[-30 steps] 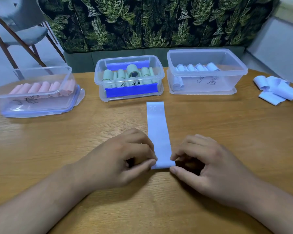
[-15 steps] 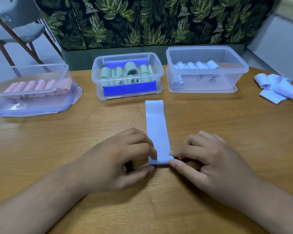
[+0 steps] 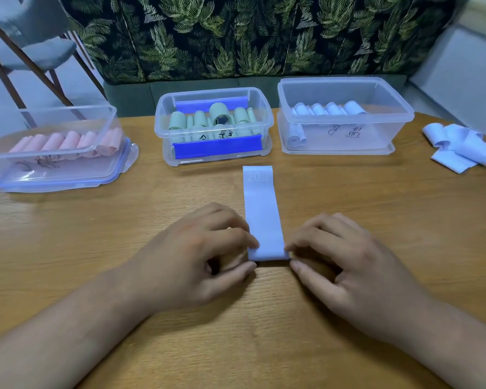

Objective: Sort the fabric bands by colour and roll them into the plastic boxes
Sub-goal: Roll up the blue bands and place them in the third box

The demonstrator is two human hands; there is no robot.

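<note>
- The blue band (image 3: 261, 214) lies flat on the table (image 3: 96, 234), running away from the person between both hands.
- The left hand (image 3: 197, 256) pinches its near left corner, fingers curled.
- The right hand (image 3: 345, 262) pinches the near right corner, seemingly rolling the edge.
- 3 boxes stand behind; the blue-band box (image 3: 345, 119) is nearest.

— Who holds the band?
— The left hand (image 3: 197, 256) and right hand (image 3: 345, 262) pinch the pale blue band's (image 3: 261, 209) near end, one at each edge.
— Beyond the grip?
— It lies flat on the table (image 3: 376, 220), its far end just short of the green-roll box (image 3: 163, 136).
</note>
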